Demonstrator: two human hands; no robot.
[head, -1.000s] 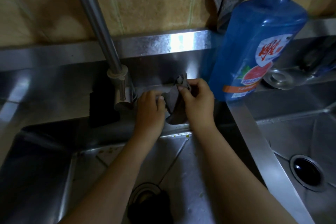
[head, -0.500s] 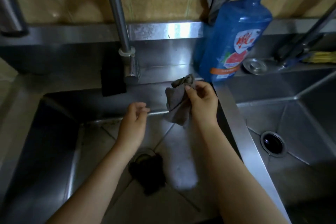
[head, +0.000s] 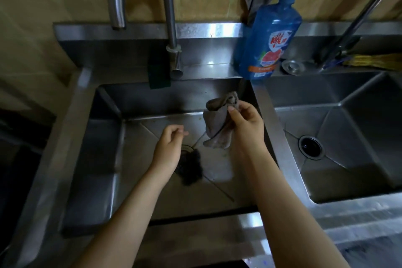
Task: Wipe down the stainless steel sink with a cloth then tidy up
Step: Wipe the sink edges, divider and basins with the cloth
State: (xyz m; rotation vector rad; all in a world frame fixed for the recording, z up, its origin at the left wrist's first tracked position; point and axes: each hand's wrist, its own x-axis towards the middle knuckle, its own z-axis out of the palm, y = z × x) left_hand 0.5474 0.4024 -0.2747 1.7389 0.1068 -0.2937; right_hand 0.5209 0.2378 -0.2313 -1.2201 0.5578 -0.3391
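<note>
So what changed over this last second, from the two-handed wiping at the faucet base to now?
Both hands pulled back from the faucet base, toward the person, over the left basin. The left hand let go of the cloth and hangs empty; the right hand keeps its grip. The detergent bottle and the dark clump at the drain stayed put.

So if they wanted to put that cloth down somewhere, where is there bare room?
The right basin floor is bare around its drain. The front rim is also free. The back ledge is crowded by the blue bottle, a metal strainer and a brush; a dark clump covers the left basin's drain.
</note>
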